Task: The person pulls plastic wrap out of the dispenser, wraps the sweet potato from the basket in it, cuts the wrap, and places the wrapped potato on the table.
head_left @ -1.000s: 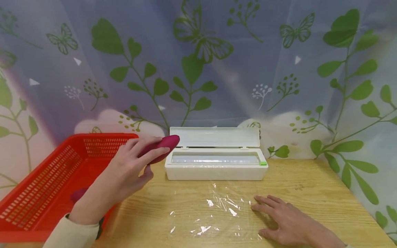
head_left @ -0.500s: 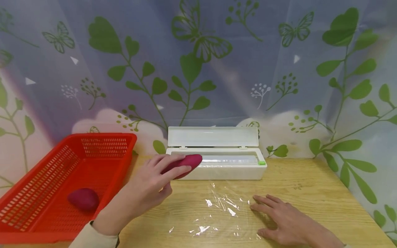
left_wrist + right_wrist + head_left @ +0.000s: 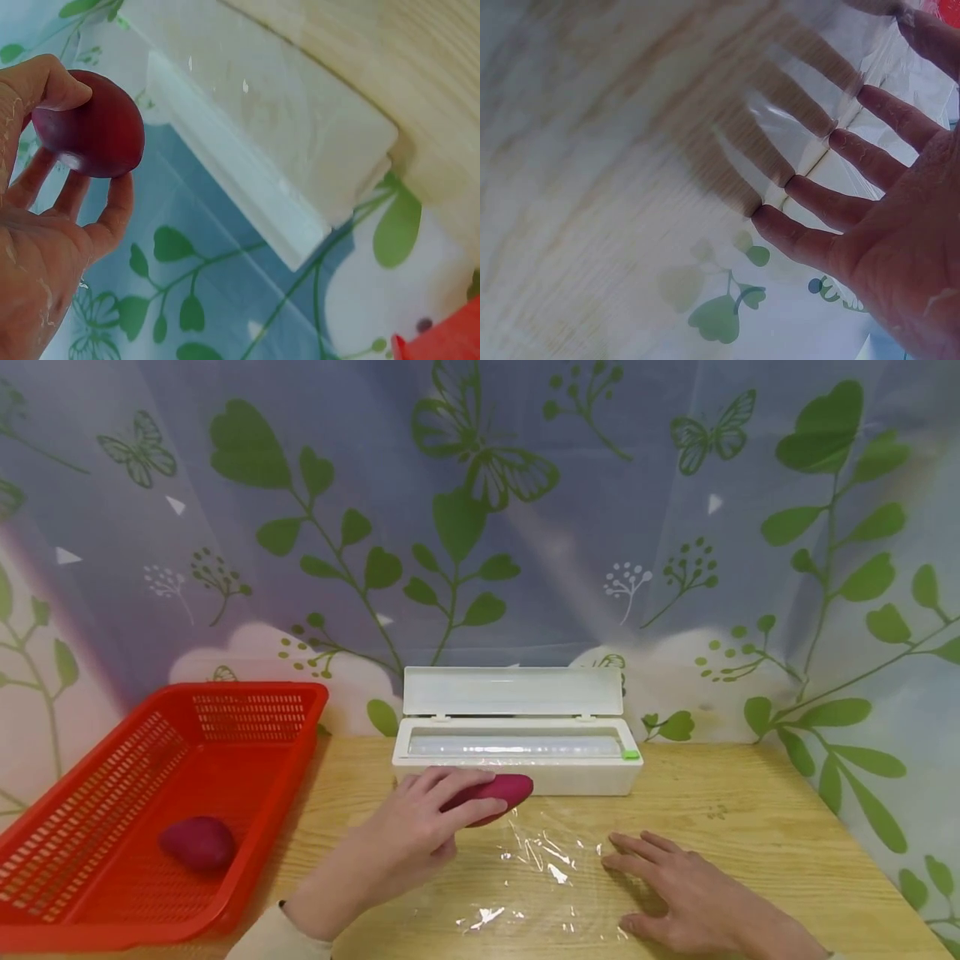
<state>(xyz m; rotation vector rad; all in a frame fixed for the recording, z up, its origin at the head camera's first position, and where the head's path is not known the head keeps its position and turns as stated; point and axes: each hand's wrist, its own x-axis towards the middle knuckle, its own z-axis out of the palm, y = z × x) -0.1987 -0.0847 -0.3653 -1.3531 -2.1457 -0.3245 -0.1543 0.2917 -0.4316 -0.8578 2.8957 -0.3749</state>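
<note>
My left hand (image 3: 405, 831) holds a smooth, magenta-purple sweet potato (image 3: 512, 790) between thumb and fingers, above the table just in front of the film box. In the left wrist view the thumb presses one side of the sweet potato (image 3: 101, 127) and the fingertips support the other. A sheet of clear cling film (image 3: 551, 868) lies on the table, crinkled and shiny. With fairly straight, spread fingers, my right hand (image 3: 686, 893) touches the film's right edge. The right wrist view shows its fingertips (image 3: 776, 217) on the surface. A white cling film box (image 3: 517, 779) stands behind, lid raised, roll visible.
A red plastic basket (image 3: 296, 785) stands on the left, with another purple sweet potato (image 3: 198, 845) inside. The wooden table (image 3: 757, 810) extends right of the box. A patterned curtain (image 3: 555, 585) hangs behind everything.
My left hand has carried the sweet potato right and down, from beside the basket to in front of the film box. My right hand has stayed at the film's edge.
</note>
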